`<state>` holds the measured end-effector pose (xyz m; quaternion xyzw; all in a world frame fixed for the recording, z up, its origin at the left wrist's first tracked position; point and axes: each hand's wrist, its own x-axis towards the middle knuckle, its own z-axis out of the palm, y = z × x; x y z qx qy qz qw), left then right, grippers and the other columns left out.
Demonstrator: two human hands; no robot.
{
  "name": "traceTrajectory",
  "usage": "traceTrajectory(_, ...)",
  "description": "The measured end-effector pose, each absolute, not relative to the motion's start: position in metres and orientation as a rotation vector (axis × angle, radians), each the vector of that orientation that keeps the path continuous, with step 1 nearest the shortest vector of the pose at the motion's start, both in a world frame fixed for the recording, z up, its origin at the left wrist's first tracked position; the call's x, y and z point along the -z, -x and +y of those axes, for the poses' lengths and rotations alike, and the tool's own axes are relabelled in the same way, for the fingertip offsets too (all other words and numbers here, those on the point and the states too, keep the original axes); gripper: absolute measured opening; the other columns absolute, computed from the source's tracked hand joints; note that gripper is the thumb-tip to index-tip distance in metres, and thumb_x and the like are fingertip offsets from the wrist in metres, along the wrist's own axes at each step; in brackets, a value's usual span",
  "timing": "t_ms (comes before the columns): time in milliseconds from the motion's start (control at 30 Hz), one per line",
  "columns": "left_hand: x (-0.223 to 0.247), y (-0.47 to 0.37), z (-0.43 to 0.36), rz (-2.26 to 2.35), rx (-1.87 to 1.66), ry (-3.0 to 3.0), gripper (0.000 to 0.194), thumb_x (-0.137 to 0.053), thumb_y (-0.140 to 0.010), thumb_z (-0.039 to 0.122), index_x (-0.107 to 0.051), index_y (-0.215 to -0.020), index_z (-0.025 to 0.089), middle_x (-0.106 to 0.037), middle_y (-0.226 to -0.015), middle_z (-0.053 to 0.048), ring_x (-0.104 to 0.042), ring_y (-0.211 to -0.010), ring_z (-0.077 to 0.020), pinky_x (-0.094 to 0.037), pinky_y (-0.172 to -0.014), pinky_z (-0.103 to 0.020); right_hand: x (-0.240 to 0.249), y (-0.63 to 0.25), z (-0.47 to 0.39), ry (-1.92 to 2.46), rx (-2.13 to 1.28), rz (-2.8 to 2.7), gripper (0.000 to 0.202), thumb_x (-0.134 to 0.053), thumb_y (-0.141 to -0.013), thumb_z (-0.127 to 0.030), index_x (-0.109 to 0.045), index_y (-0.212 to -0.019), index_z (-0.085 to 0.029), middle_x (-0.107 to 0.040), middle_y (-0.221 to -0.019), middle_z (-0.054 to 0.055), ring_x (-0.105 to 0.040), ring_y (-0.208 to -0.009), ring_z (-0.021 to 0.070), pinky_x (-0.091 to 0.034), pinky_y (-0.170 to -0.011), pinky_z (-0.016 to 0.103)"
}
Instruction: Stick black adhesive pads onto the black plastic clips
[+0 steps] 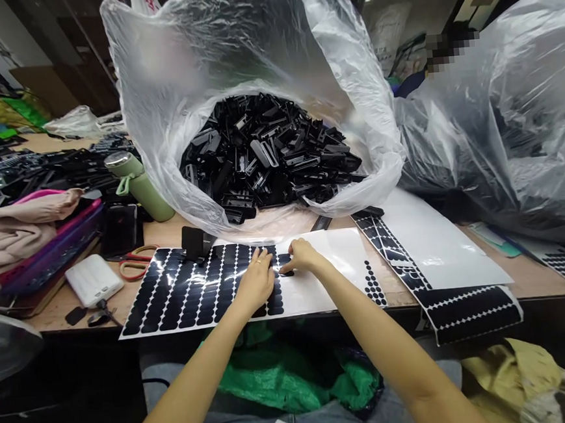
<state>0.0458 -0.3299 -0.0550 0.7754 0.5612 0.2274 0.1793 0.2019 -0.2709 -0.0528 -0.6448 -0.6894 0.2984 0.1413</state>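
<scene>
A white backing sheet (pixel 326 296) with rows of black oval stickers (pixel 171 292) lies along the table's front edge; its right part is mostly bare. My left hand (pixel 257 280) rests on the stickers near the last full column, fingers stretched out flat. Just right of it, my right hand (pixel 304 255) has its fingers bent together at a black oval sticker (pixel 285 265), and appears to pinch its edge. A small black plastic part (pixel 195 243) stands on the sheet's upper left. Small black dots (pixel 372 286) show at the sheet's right end.
Behind the sheet, a big clear plastic bag (pixel 374 132) holds many black plastic parts (pixel 268 154). To the left are a green bottle (pixel 146 189), red scissors (pixel 136 263), a white power bank (pixel 93 280) and a phone (pixel 120 231). More sticker sheets (pixel 471 314) overlap at right.
</scene>
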Motion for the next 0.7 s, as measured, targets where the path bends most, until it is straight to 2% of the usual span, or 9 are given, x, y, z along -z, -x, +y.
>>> traceTrajectory(133,0.084,-0.046,-0.321,1.622,-0.557,-2.346,0.043,-0.035,-0.080,0.013,-0.045,-0.121,0.008,-0.040,-0.134,-0.015,-0.025,-0.130,-0.0239,-0.022,-0.105,-0.044,0.051,-0.198,-0.276,1.865,-0.885,-1.924,0.054,-0.080,-0.032,-0.034,-0.050,-0.073,-0.017,-0.056,-0.087,0.007,-0.053,-0.081,0.0222,-0.039,-0.065,0.028)
traceTrajectory(267,0.091,-0.048,-0.326,1.648,-0.547,-2.389,0.044,-0.034,-0.079,0.012,-0.045,-0.122,0.007,-0.041,-0.133,-0.015,-0.028,-0.129,-0.0235,-0.021,-0.106,-0.043,0.056,-0.195,-0.283,1.874,-0.906,-1.819,0.048,-0.076,-0.045,-0.031,-0.050,-0.083,-0.017,-0.059,-0.082,0.005,-0.056,-0.072,0.0187,-0.039,-0.060,0.027)
traceTrajectory(367,0.089,-0.048,-0.326,1.649,-0.563,-2.385,0.044,-0.033,-0.079,0.012,-0.046,-0.121,0.009,-0.042,-0.133,-0.014,-0.029,-0.128,-0.0236,-0.023,-0.105,-0.044,0.060,-0.192,-0.282,1.905,-0.913,-1.732,0.035,-0.070,-0.054,-0.027,-0.052,-0.082,-0.017,-0.061,-0.076,0.006,-0.057,-0.072,0.0201,-0.039,-0.059,0.028)
traceTrajectory(467,0.089,-0.047,-0.325,1.670,-0.576,-2.386,0.044,-0.033,-0.079,0.012,-0.046,-0.121,0.011,-0.042,-0.134,-0.013,-0.030,-0.127,-0.0237,-0.025,-0.104,-0.045,0.060,-0.191,-0.281,1.916,-0.919,-1.676,0.028,-0.071,-0.052,-0.025,-0.054,-0.071,-0.017,-0.062,-0.073,0.008,-0.058,-0.072,0.0237,-0.041,-0.061,0.030)
traceTrajectory(567,0.091,-0.047,-0.326,1.673,-0.592,-2.388,0.043,-0.033,-0.080,0.012,-0.046,-0.121,0.011,-0.043,-0.133,-0.013,-0.031,-0.127,-0.0239,-0.025,-0.104,-0.045,0.054,-0.200,-0.285,1.933,-0.821,-1.600,0.030,-0.069,-0.056,-0.027,-0.055,-0.080,-0.015,-0.061,-0.093,0.015,-0.055,-0.091,0.0295,-0.041,-0.073,0.036)
traceTrajectory(633,0.091,-0.047,-0.326,1.661,-0.609,-2.385,0.043,-0.034,-0.080,0.013,-0.047,-0.121,0.010,-0.043,-0.132,-0.013,-0.031,-0.127,-0.0241,-0.025,-0.104,-0.045,0.050,-0.214,-0.292,1.967,-0.746,-1.450,0.037,-0.063,-0.064,-0.028,-0.051,-0.096,-0.013,-0.050,-0.114,0.021,-0.044,-0.110,0.0336,-0.036,-0.084,0.043)
traceTrajectory(700,0.091,-0.048,-0.327,1.655,-0.623,-2.382,0.043,-0.034,-0.080,0.013,-0.047,-0.120,0.009,-0.044,-0.132,-0.014,-0.031,-0.127,-0.0242,-0.024,-0.104,-0.044,0.047,-0.231,-0.299,1.988,-0.764,-1.253,0.044,-0.060,-0.067,-0.028,-0.046,-0.106,-0.012,-0.040,-0.125,0.024,-0.034,-0.119,0.0356,-0.031,-0.090,0.048)
